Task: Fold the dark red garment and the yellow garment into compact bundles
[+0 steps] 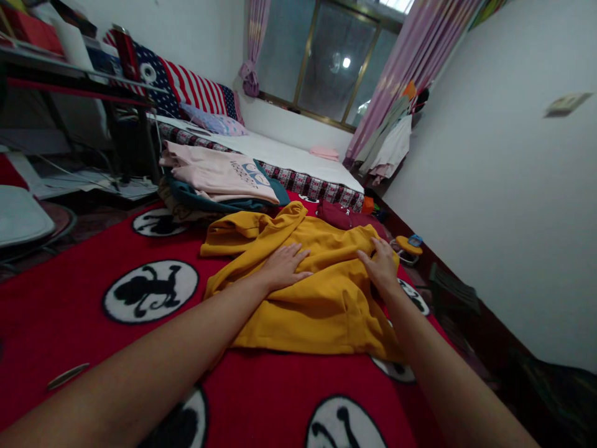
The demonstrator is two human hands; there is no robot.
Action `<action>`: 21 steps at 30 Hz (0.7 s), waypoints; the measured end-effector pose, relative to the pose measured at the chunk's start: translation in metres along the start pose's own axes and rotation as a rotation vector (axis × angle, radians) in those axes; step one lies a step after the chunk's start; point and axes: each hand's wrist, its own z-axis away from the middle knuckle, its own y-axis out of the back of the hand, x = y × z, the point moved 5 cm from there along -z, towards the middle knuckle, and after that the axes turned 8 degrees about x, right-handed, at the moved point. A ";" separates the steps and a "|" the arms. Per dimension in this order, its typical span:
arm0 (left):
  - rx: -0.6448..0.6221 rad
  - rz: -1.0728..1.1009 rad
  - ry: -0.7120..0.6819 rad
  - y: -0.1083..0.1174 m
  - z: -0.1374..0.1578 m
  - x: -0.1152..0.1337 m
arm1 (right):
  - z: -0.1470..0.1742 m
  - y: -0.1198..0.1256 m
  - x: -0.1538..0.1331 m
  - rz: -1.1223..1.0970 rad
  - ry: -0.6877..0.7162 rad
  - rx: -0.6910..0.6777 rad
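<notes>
A yellow long-sleeved top (308,317) lies spread and rumpled on a red blanket (261,398) with black-and-white round figures. My left hand (285,267) rests flat on the middle of the top, fingers stretched out. Near the top's right edge, my right hand (381,264) touches the cloth with its fingers spread. One sleeve is folded over at the upper left of the garment. Just behind it lies a dark red garment (345,216), partly covered by the yellow cloth.
A pile of folded clothes with a pink printed top (224,174) stands behind left. A cluttered desk (79,78) and a stool (23,214) are at the left. Beyond is a bed (280,155) under the window. Clothes (394,146) hang at the right wall, above a yellow stool (408,245).
</notes>
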 end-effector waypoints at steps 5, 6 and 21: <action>0.009 -0.014 -0.026 0.000 -0.001 0.000 | 0.059 -0.035 -0.057 0.169 0.169 -0.368; 0.006 -0.018 -0.030 0.000 -0.001 0.000 | 0.065 -0.038 -0.060 0.198 0.164 -0.405; 0.004 -0.021 -0.062 -0.003 -0.003 -0.002 | 0.071 -0.039 -0.058 0.118 0.170 -0.375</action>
